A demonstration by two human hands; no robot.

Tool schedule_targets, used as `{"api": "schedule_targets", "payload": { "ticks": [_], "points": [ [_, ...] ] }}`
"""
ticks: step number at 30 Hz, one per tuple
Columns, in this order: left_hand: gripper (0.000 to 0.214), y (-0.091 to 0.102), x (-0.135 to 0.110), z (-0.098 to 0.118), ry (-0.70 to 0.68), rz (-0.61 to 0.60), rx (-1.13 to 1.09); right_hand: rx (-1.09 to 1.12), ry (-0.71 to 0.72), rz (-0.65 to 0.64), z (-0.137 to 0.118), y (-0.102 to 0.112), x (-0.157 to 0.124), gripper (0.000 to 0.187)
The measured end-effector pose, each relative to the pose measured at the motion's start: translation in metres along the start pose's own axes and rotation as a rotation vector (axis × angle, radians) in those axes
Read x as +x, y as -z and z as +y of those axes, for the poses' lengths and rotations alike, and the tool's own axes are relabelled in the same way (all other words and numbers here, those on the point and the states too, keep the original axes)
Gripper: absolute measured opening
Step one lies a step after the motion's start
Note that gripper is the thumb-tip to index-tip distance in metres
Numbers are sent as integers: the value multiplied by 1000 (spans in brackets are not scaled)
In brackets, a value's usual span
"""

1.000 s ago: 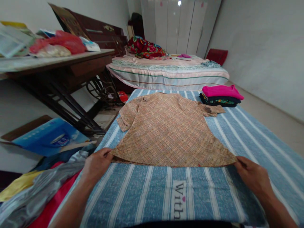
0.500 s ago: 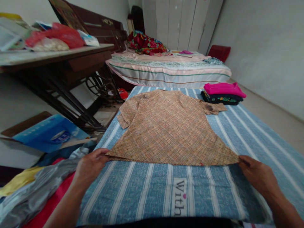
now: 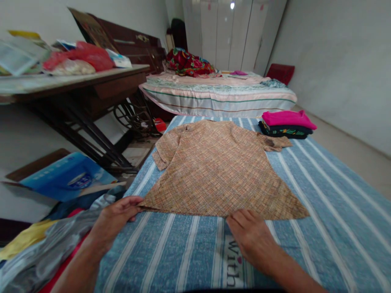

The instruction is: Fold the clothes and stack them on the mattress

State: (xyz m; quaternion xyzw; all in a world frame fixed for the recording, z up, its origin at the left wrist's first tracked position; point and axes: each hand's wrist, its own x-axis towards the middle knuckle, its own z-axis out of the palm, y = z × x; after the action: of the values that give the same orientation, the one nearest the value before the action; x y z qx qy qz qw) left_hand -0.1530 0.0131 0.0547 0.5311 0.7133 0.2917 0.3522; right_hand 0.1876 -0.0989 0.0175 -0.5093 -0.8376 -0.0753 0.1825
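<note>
A tan checked short-sleeved shirt (image 3: 218,169) lies spread flat on a blue-and-white striped bedsheet (image 3: 320,211). My left hand (image 3: 114,221) pinches the shirt's lower left hem corner. My right hand (image 3: 252,238) rests at the middle of the hem, fingers curled at the fabric's edge; whether it grips the cloth is unclear. The lower right hem corner lies free on the sheet.
A folded stack of pink and dark clothes (image 3: 287,124) sits at the sheet's far right. Loose garments (image 3: 39,248) pile at my left. A sewing-machine table (image 3: 76,85) with bags stands left; a second bed (image 3: 218,95) and wardrobe lie beyond.
My right hand let go of the right hem corner and slid left to the middle of the hem. My left hand stayed on the left corner.
</note>
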Motion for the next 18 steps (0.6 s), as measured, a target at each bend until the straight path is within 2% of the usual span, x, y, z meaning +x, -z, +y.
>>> {"api": "schedule_targets", "payload": {
  "ticks": [2, 5, 10, 13, 18],
  "points": [
    [47, 3, -1, 3, 11, -66, -44, -50, 35, -16, -11, -10, 13, 15],
    [46, 3, 0, 6, 6, -116, -62, -138, 60, -3, -12, -20, 21, 10],
    [40, -11, 7, 12, 45, -32, -51, -183, 76, 35, -6, -31, 21, 8],
    [36, -19, 11, 15, 70, -5, -57, -190, 57, 10, -6, -32, 23, 8],
    [32, -20, 14, 14, 64, 24, -88, -201, 82, -16, -5, -32, 23, 7]
  ]
}}
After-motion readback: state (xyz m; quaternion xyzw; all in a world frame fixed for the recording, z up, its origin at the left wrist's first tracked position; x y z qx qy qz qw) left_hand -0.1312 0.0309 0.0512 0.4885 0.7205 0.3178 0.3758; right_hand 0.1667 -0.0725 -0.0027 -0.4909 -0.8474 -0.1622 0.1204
